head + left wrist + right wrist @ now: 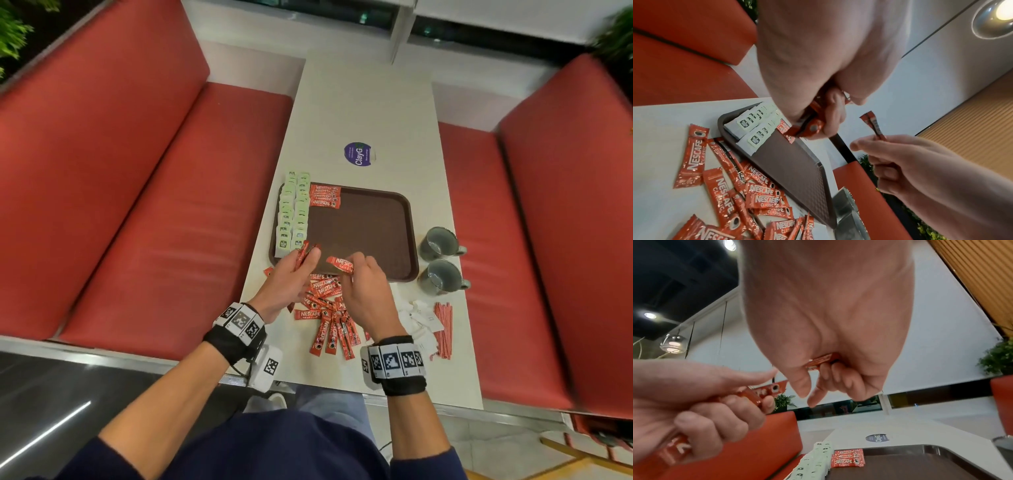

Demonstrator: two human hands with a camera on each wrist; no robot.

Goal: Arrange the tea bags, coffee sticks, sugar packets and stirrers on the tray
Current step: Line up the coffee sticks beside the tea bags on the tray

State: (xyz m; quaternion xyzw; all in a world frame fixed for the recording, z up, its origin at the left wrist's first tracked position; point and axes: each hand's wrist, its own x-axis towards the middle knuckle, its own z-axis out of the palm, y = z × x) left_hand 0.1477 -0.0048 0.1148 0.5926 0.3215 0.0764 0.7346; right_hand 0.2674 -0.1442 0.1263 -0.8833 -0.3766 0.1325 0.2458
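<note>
The brown tray (363,236) carries two columns of green-white tea bags (293,212) along its left side and a short row of red coffee sticks (324,197) at its far left. Over the tray's near left corner my left hand (306,258) grips a small bundle of coffee sticks (812,128). Just to its right, my right hand (352,265) pinches a single coffee stick (340,263). A loose pile of coffee sticks (329,315) lies on the table under both hands. White sugar packets (419,322) and red-striped stirrers (443,329) lie at the near right.
Two grey mugs (440,243) (442,277) stand right of the tray. A round purple sticker (359,155) is on the table beyond it. Red bench seats (154,205) flank the narrow white table (363,102). Most of the tray's brown floor is bare.
</note>
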